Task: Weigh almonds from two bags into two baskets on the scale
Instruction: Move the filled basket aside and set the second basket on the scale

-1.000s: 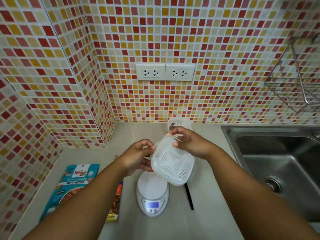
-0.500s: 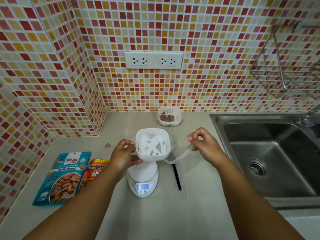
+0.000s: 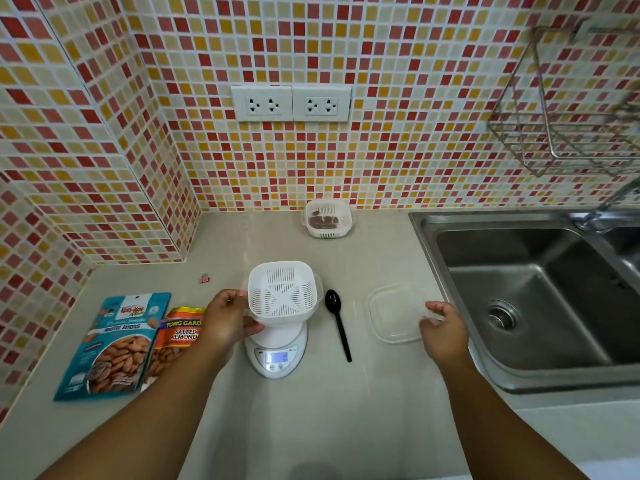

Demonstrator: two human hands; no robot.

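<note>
Lid (image 3: 394, 311) now laid right of scale (image 3: 277, 344), right hand (image 3: 441, 329) fingers relaxed beside it; basket (image 3: 282, 292) gripped at rim by left hand (image 3: 227, 318); light, stiff.

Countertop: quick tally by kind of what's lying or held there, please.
Baskets: 2, empty white basket held over the scale, basket with almonds by the wall
Almond bags: 2, blue bag, orange bag
Scale: 1
Black spoon: 1
Clear lid: 1
Pink clip: 1
Total: 8
</note>
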